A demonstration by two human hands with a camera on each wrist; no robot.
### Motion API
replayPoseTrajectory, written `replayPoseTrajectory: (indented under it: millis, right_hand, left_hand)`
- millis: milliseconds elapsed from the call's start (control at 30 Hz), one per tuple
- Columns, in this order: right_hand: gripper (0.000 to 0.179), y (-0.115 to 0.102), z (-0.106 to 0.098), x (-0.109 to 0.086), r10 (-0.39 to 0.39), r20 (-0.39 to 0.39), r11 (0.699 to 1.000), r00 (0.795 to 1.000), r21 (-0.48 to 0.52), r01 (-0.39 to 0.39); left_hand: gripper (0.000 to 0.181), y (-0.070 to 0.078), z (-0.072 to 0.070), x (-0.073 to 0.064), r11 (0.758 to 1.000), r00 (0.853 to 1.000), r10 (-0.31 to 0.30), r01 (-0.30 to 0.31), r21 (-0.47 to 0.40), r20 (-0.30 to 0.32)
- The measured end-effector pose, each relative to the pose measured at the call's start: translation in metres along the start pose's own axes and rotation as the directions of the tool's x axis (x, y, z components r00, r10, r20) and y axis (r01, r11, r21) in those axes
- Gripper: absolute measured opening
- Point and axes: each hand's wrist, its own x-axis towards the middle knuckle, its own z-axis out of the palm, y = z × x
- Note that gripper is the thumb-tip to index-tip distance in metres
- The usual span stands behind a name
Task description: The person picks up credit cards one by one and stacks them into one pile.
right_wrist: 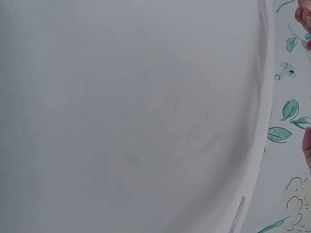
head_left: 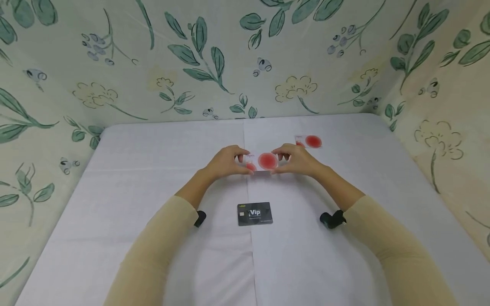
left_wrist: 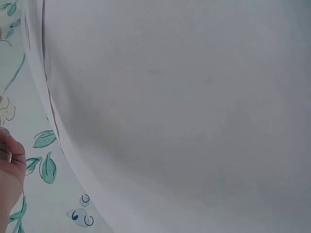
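Between both hands is a white card (head_left: pixel 267 161) with red round spots, raised a little off the table in the head view. My left hand (head_left: pixel 226 162) pinches its left end between thumb and fingers. The right hand (head_left: pixel 300 161) pinches its right end likewise. Nearer to me, a black card (head_left: pixel 254 213) marked "Vip" lies flat on the cloth. Beyond the right hand lies a second white card (head_left: pixel 314 141) with red spots. Only part of a hand (left_wrist: pixel 12 158) shows at the left edge of the left wrist view, and fingertips (right_wrist: pixel 303 17) at the right edge of the right wrist view.
A white cloth (head_left: pixel 126 204) with a centre crease covers the table. Behind it and at both sides hang leaf-patterned curtains (head_left: pixel 229 46). Black wrist devices (head_left: pixel 332 219) sit under the beige sleeves (head_left: pixel 153 246).
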Motion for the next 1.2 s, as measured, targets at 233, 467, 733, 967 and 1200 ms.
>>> replayPoseTrajectory:
  millis: [233,467,733,967,1200]
  right_hand:
    - [0.056,-0.013,-0.004,-0.003,-0.046,0.000,0.999,0.999,-0.005,0.046]
    - [0.056,-0.026,-0.007,-0.006,-0.081,-0.015,0.996,0.997,0.024,0.081]
    - [0.054,-0.039,-0.008,-0.014,-0.100,-0.016,0.993,0.995,0.065,0.101]
    - [0.054,-0.052,-0.012,-0.026,-0.159,-0.057,0.986,0.986,0.049,0.162]
    - [0.057,-0.068,-0.018,-0.041,-0.277,-0.130,0.959,0.952,0.022,0.282]
  left_hand:
    - [0.064,0.005,-0.008,-0.012,1.000,1.000,0.009,-0.009,0.011,-0.017]
    - [0.061,0.009,-0.017,-0.026,0.999,0.998,0.048,-0.047,0.022,-0.040]
    - [0.060,0.013,-0.023,-0.041,0.994,0.993,0.104,-0.106,-0.022,-0.059]
    - [0.059,0.021,-0.022,-0.058,0.986,0.980,0.162,-0.164,-0.009,-0.117]
    - [0.056,0.033,-0.025,-0.079,0.964,0.947,0.256,-0.265,-0.020,-0.192]
